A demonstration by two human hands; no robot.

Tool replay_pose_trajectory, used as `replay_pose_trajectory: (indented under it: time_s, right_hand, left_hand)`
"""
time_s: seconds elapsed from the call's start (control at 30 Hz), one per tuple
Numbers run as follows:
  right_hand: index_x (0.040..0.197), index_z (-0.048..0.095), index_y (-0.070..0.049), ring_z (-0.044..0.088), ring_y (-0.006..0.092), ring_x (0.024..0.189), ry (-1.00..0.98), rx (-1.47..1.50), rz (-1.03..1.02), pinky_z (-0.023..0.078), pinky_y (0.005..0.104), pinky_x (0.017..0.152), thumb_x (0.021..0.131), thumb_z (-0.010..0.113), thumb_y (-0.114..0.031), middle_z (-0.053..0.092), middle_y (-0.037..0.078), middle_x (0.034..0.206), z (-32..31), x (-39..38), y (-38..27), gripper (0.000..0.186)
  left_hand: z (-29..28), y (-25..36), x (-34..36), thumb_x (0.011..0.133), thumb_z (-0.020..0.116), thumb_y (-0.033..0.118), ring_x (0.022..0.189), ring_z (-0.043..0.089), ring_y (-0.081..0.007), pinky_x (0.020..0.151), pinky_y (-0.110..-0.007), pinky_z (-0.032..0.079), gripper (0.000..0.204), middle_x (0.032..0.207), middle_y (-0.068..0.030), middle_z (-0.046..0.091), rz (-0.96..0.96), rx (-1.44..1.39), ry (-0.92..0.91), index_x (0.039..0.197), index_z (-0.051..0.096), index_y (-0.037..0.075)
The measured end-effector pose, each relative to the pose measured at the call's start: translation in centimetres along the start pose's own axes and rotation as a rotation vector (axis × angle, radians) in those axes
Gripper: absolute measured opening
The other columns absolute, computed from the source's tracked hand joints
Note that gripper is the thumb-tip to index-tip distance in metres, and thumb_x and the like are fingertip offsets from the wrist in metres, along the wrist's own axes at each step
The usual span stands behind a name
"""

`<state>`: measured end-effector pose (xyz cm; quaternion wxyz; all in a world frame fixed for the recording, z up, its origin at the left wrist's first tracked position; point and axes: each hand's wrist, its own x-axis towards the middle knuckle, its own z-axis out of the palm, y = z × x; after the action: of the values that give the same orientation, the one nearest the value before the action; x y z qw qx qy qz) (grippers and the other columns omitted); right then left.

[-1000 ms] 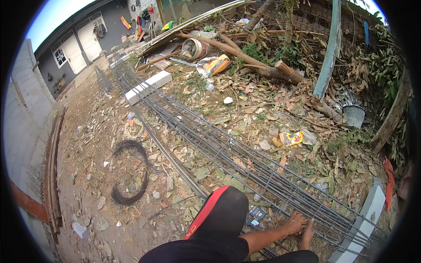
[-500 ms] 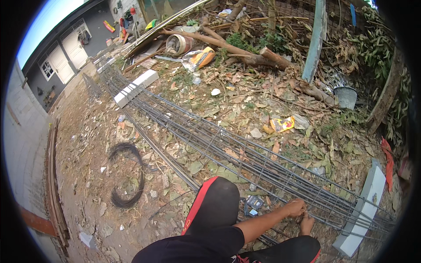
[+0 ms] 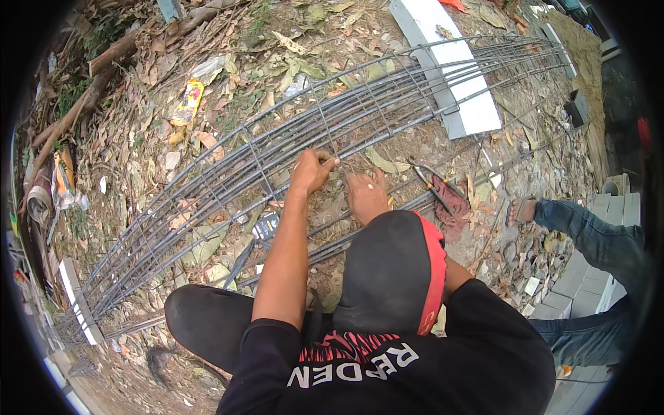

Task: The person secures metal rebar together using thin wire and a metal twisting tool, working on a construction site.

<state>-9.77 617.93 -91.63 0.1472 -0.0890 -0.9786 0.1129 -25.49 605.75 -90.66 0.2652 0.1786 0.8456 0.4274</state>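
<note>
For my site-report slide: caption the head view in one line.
Left hand grips a rebar cage lying on leafy ground, right hand flat close by.

A long steel rebar cage (image 3: 387, 104) lying on leaf-strewn ground is being gripped by a left hand (image 3: 312, 171) and touched by a right hand (image 3: 366, 196), with pliers (image 3: 434, 190) lying nearby.

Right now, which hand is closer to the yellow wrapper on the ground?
Left. The left hand grips the steel bars, down and right of the yellow wrapper. The right hand rests flat further right, beyond the left one.
</note>
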Motion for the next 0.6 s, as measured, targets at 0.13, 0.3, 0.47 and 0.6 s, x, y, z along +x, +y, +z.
replay_pose_trajectory:
  time_s: [0.13,0.3,0.47,0.6]
  right_hand:
    - [0.099,0.065,-0.008,0.071,0.0227,0.094,-0.195,-0.077,-0.065,0.037,0.0555,0.111,0.092,0.056,-0.015,0.073,0.008,0.088,0.1,0.6,-1.8,0.014]
    - [0.099,0.063,-0.010,0.071,0.0282,0.084,-0.251,0.007,-0.099,0.045,0.0494,0.102,0.093,0.063,-0.019,0.071,0.010,0.084,-1.9,2.1,-1.7,0.011]
    - [0.097,0.065,-0.005,0.066,0.0385,0.070,-0.038,0.245,0.309,0.050,0.0451,0.064,0.097,0.063,-0.021,0.064,0.019,0.074,-1.2,4.1,0.3,0.016]
    - [0.095,0.066,-0.001,0.063,0.0324,0.056,-0.128,0.415,0.385,0.048,0.0435,0.053,0.103,0.058,-0.023,0.067,0.014,0.070,2.1,3.1,2.5,0.024]
  left_hand:
    - [0.2,-0.3,-1.0,0.087,0.079,0.038,0.069,0.070,-0.0281,0.073,-0.041,0.054,0.034,0.073,-0.0155,0.073,-0.024,-0.027,-0.042,0.097,0.081,0.006]
    - [-0.6,1.3,-2.2,0.090,0.080,0.025,0.068,0.071,-0.0163,0.068,-0.034,0.055,0.028,0.080,-0.0114,0.077,0.023,0.105,0.067,0.096,0.079,-0.002]
    - [-1.1,-0.2,-1.1,0.088,0.079,0.033,0.070,0.071,-0.0210,0.072,-0.036,0.054,0.029,0.080,-0.0113,0.077,-0.053,-0.103,-0.037,0.098,0.082,0.006]
    - [0.2,0.4,-0.4,0.088,0.079,0.031,0.071,0.072,-0.0199,0.072,-0.035,0.054,0.030,0.082,-0.0110,0.078,-0.026,-0.117,-0.059,0.098,0.081,0.004]
